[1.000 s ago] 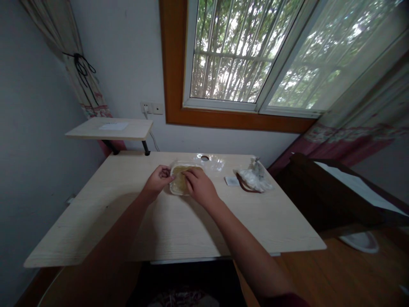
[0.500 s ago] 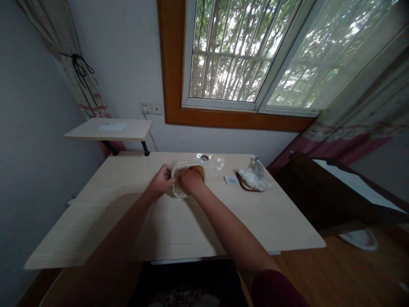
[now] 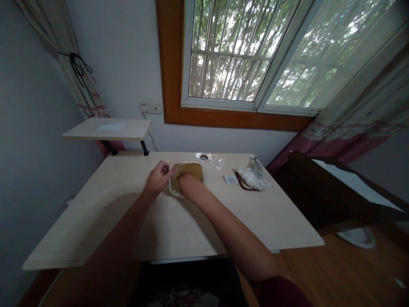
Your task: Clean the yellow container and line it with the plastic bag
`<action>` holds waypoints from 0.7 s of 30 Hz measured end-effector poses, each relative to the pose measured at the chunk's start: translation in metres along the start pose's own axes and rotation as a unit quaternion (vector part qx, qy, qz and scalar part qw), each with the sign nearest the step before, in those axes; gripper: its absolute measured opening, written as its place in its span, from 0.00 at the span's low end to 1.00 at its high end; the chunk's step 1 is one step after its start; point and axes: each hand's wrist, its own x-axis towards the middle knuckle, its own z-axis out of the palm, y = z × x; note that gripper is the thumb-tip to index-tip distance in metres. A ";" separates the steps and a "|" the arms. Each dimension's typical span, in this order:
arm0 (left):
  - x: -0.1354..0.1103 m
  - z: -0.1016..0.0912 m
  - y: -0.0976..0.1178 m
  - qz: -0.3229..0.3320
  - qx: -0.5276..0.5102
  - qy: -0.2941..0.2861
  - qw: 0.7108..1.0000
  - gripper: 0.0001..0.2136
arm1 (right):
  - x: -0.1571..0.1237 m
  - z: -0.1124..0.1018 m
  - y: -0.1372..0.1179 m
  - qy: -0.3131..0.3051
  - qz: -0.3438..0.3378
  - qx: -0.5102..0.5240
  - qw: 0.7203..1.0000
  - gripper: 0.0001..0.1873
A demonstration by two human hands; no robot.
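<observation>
Your left hand rests at the left rim of the plastic tray, fingers curled together. Your right hand reaches into the tray, its fingers hidden, so their state can't be told. The tray sits mid-table, uncovered, with clear plastic film bunched beyond it and a white plastic bag to the right.

**Both hands fwd at mid-frame, just apart, arms stretched out**
L hand knuckles up, fingers curled in, wrist slightly bent; L forearm bare, in shadow, runs up from lower left. R hand reaches fwd & down, back of hand up, fingertips hidden from view, wrist nearly straight; R forearm bare, runs diagonally from lower right, w/ dark red sleeve near elbow.
</observation>
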 end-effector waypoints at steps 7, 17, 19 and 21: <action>-0.006 0.002 0.009 0.012 0.064 0.009 0.998 0.10 | -0.037 -0.022 -0.009 -0.117 0.000 -0.046 0.992 0.33; -0.005 -0.007 0.019 0.021 0.131 0.046 0.990 0.09 | -0.058 -0.051 0.019 0.029 -0.147 -0.002 0.989 0.16; -0.004 -0.013 0.019 0.020 0.134 0.051 0.990 0.09 | -0.064 -0.058 0.034 0.071 -0.150 -0.017 0.986 0.19; -0.003 -0.018 0.018 0.017 0.133 0.052 0.990 0.09 | -0.069 -0.061 0.047 0.089 -0.134 -0.038 0.986 0.23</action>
